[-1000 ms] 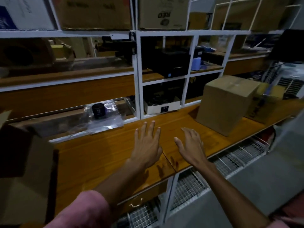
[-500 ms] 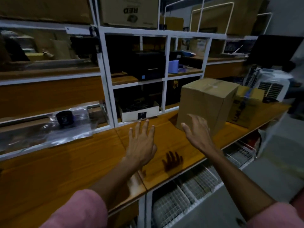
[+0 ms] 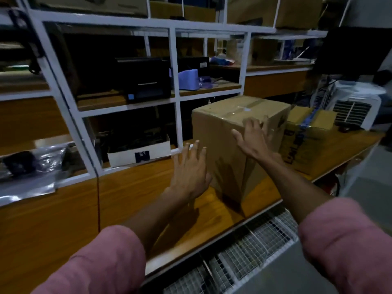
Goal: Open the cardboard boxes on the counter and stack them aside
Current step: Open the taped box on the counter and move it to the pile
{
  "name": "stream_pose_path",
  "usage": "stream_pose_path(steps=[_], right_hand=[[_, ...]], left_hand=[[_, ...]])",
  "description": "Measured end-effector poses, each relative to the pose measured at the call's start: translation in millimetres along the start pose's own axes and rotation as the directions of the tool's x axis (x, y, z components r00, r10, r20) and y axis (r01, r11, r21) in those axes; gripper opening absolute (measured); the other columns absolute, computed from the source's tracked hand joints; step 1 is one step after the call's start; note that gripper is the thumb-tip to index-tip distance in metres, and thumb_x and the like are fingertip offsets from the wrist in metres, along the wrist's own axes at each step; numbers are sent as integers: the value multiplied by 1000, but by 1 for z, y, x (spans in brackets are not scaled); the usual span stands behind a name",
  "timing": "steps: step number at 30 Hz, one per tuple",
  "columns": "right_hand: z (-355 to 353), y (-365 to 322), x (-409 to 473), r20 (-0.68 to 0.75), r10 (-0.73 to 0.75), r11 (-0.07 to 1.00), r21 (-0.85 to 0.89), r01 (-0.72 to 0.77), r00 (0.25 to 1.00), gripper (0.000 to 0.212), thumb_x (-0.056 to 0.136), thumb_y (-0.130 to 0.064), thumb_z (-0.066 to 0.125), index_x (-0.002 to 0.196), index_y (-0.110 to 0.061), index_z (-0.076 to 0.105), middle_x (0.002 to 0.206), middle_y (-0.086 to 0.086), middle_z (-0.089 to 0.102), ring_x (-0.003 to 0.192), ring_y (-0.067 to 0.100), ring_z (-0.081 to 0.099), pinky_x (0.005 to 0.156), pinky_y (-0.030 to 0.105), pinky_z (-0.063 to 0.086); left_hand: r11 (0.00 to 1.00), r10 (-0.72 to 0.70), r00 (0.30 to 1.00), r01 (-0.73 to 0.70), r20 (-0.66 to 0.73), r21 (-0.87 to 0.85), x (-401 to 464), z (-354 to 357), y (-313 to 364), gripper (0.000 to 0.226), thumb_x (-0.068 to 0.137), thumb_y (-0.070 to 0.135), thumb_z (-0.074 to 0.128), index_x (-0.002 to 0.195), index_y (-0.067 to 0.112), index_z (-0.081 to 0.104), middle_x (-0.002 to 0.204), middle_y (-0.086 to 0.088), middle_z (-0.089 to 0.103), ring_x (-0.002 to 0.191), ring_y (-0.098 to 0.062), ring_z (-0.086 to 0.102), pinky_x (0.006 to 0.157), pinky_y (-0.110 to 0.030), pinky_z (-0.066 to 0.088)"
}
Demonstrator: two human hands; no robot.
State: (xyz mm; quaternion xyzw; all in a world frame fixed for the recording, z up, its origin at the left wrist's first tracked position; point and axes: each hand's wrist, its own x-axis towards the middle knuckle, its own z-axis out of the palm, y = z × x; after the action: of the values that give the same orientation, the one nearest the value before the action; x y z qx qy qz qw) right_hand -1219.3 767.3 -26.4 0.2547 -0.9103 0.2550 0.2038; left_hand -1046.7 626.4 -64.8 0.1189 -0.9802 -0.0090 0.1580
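Here, both hands were held open with the fingers spread, and nothing was gripped by either. The right hand was laid against the upper near corner of the taped cardboard box, though firm contact could not be confirmed; the left hand was held just short of the box's left face, above the bench. The box stood upright directly ahead of the hands, its top seam sealed with clear tape. A smaller box with blue tape was seen beyond the right hand, just beside the first. The step in hand was judged to be the reach to take the first box. Next, a grip on both sides would be called for, so that the box could be drawn nearer and its tape broken.
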Motion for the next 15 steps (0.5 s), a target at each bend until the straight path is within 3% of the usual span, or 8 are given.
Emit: stream_pose_path(steps=[3,7,9,12,15], right_hand=[[16,7,6,-49,-88,996,16,88,995,60,97,-60,41,128,-10,53,132,17,51,136,35,35,120,58,15],[25,-15,-16,-87,-147,985,77,154,985,57,95,-66,34,121,-19,52,130,8,52,139,35,31,111,63,30],[22,-35,-35,-90,-214,973,70,221,973,52,96,-61,35,121,-20,53,131,5,51,140,33,30,108,70,29],[27,-65,-66,-89,-320,941,81,327,943,42,97,-48,42,126,-20,55,135,0,52,143,28,27,111,74,19],[42,-84,-94,-86,-447,869,195,455,891,37,96,-35,48,126,-15,60,135,3,55,144,25,28,112,75,12]], left_hand=[[999,-29,999,29,-29,-18,13,6,3,79,98,44,49,159,17,7,168,-7,-3,154,-33,-5,121,-60,13],[998,-23,994,16,-105,-68,21,2,3,72,98,37,36,160,14,6,168,-9,-2,154,-30,-3,124,-57,12],[994,32,984,-50,-176,-96,18,-1,2,73,92,38,31,158,9,18,166,-14,13,153,-31,11,122,-56,18],[981,99,900,-159,-425,-109,7,-3,-5,55,96,28,47,147,7,42,153,-14,43,141,-31,39,114,-54,36],[982,85,828,-164,-554,-95,-7,-14,-13,46,96,27,46,137,7,52,142,-16,53,129,-29,46,104,-51,44]])
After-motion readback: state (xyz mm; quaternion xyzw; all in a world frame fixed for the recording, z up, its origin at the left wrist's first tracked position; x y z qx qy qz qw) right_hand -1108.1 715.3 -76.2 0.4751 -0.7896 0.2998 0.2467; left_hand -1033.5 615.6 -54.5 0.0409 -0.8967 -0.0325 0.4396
